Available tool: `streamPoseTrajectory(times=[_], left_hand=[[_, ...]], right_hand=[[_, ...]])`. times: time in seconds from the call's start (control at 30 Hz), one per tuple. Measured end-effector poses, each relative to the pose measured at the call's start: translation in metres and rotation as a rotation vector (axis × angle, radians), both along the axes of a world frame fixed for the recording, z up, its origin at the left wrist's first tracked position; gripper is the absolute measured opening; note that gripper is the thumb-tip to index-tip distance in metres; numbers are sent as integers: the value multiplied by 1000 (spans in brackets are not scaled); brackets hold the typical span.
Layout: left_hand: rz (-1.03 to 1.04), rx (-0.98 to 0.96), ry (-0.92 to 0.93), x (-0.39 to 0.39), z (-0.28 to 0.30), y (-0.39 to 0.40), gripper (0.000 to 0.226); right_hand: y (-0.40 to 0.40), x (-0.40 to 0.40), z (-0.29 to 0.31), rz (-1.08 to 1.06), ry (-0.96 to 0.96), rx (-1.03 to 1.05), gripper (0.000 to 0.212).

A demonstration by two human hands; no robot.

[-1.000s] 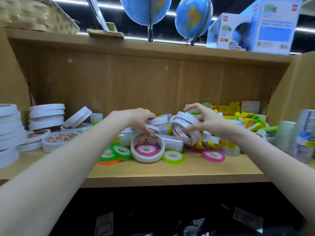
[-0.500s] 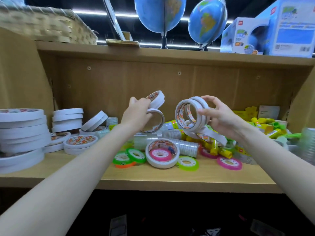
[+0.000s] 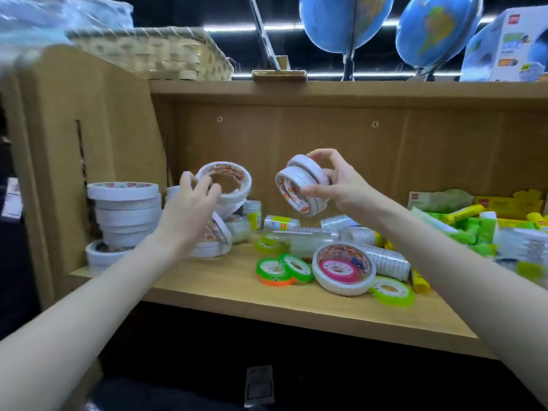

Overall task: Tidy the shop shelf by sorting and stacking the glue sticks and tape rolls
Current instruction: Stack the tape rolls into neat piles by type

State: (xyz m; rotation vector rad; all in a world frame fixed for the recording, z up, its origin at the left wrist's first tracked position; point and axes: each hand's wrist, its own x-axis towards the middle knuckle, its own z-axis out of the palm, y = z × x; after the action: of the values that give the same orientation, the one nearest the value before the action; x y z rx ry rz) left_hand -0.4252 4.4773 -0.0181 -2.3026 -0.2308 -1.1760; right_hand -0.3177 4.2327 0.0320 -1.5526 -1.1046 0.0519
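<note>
Up close on a wooden shop shelf (image 3: 237, 295), two bare hands each lift white tape rolls above the clutter. The left hand (image 3: 189, 209) curls its fingers (image 3: 204, 188) round a single white tape roll (image 3: 226, 180), its open ring turned mostly upward. The right hand (image 3: 341, 185) pinches a small stack of white tape rolls (image 3: 299, 185) between thumb and fingers, the stack tipped on edge so its hole faces left and toward the viewer. A tall pile of matching white rolls (image 3: 126, 212) stands at the far left of the shelf, left of and below both hands; the left hand is nearer to it. Loose green tape rolls (image 3: 281, 268), a pink one nested in a white roll (image 3: 344, 269), and green and yellow glue sticks (image 3: 462, 221) lie unsorted to the right.
</note>
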Motion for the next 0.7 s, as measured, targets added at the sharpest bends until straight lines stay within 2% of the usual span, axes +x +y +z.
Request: streamPoseTrajectory(times=[0.07, 0.1, 0.17, 0.2, 0.3, 0.4, 0.47, 0.53, 0.7], left_hand=[[84, 1, 182, -10, -9, 13, 44], [115, -61, 274, -12, -13, 20, 40], [204, -233, 602, -21, -14, 27, 40], [200, -303, 704, -25, -11, 28, 43], [137, -425, 847, -31, 2, 27, 59], [21, -618, 818, -29, 10, 32, 55], [10, -564, 716, -26, 8, 36, 39], [44, -488, 616, -23, 1, 37, 33], [74, -516, 570, -20, -17, 28, 46]], right_hand=[[17, -6, -2, 18, -13, -29, 53], [24, -8, -3, 24, -18, -36, 53], [35, -11, -5, 33, -22, -50, 54], [38, -12, -5, 40, -17, -58, 54], [45, -13, -5, 51, -3, -66, 54], [48, -13, -7, 43, 2, -74, 52], [49, -10, -7, 35, -11, -95, 51], [53, -7, -7, 27, -62, -135, 48], [86, -4, 8, 8, -347, -243, 50]])
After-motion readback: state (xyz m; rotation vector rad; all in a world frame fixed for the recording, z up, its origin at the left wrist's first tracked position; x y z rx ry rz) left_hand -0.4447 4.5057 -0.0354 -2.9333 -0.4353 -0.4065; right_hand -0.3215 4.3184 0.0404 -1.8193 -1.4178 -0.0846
